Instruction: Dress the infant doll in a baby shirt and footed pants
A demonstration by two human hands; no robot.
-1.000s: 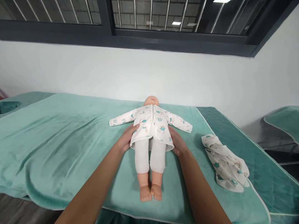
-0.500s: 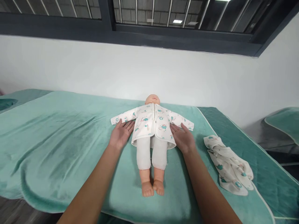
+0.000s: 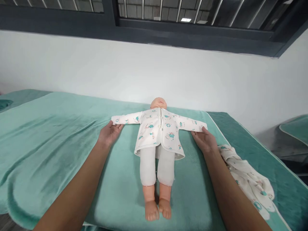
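Note:
A baby doll (image 3: 148, 166) lies on its back, feet toward me, wearing a white printed jacket (image 3: 148, 131) over its white cloth body. Both jacket sleeves are stretched out sideways, and no doll hands show at the cuffs. My left hand (image 3: 109, 134) is at the left sleeve's end, thumb at the cuff and fingers underneath. At the opposite cuff, my right hand (image 3: 205, 140) pinches the sleeve in the same way, palm up. The jacket front hangs together down the middle, parting slightly at the hem.
Green plush blanket (image 3: 60, 128) covers the surface under the doll. A crumpled printed white garment (image 3: 252, 179) lies at the right, partly behind my right forearm. The white wall (image 3: 154, 70) rises just beyond the doll's head, below a dark window frame (image 3: 168, 35).
Both hands have moved outward from beside the jacket's body to the sleeve ends and taken hold there. The sleeves now lie straighter and wider apart. The view has shifted slightly.

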